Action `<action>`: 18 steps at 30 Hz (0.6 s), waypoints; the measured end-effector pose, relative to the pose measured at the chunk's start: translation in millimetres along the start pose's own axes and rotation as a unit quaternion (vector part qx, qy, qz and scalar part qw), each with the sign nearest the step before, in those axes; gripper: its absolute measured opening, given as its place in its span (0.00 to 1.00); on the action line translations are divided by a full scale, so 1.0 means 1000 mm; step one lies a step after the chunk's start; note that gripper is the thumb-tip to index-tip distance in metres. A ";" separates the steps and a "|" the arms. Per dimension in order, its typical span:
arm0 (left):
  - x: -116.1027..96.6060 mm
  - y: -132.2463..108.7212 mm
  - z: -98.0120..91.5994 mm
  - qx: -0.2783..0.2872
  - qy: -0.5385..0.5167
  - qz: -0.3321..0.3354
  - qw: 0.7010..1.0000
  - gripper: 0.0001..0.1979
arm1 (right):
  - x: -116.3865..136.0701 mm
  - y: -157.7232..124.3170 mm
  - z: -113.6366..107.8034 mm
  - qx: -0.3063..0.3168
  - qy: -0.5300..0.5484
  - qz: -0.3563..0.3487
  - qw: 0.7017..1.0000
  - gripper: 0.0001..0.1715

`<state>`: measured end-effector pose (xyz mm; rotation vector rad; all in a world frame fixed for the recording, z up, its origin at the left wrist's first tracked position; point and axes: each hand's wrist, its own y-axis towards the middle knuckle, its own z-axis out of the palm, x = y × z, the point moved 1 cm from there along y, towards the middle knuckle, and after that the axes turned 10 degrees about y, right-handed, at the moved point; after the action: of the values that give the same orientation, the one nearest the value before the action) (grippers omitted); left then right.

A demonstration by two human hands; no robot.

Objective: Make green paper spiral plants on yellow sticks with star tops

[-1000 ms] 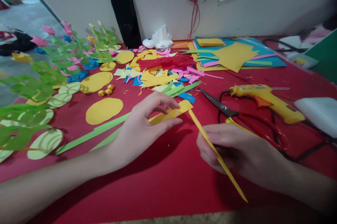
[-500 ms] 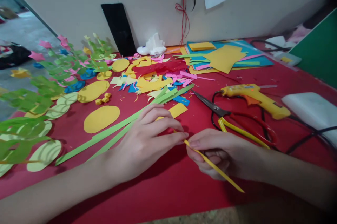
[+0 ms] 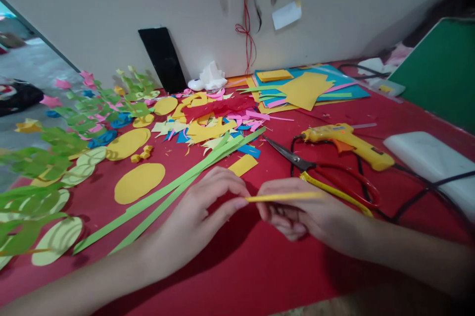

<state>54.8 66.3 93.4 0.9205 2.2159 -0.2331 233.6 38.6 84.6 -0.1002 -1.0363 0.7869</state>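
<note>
From the head camera, we see both our hands low over the red table (image 3: pixel 241 271), close together.

Our left hand (image 3: pixel 200 212) pinches the left end of a thin yellow strip (image 3: pixel 287 197) between thumb and finger. Our right hand (image 3: pixel 311 217) is curled shut on the same yellow strip, just beside the left fingertips. The two hands almost touch.

The yellow strip lies nearly flat, and its long way runs from left to right. Most of it sticks out to the right, over the back of our right hand. So the free end is on the right side, and the held end sits between the two hands. The right hand is nearer to the long free part. The left hand has only the tip.

Just past the free end lie the scissors (image 3: pixel 297 160), with the blades pointing away to the left. The glue gun (image 3: pixel 345 140) lies behind them. Two long green strips (image 3: pixel 174 189) run slanting behind our left hand. A small yellow piece (image 3: pixel 243 165) lies just behind our fingers.
</note>
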 end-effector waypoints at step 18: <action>-0.019 -0.002 0.001 0.071 -0.144 -0.110 0.981 0.06 | 0.010 -0.015 0.016 -0.098 -0.086 -0.237 0.963 0.07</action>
<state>62.9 53.8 105.5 0.6661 2.0458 -0.5969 232.0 29.3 106.4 0.0502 -1.2398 0.2584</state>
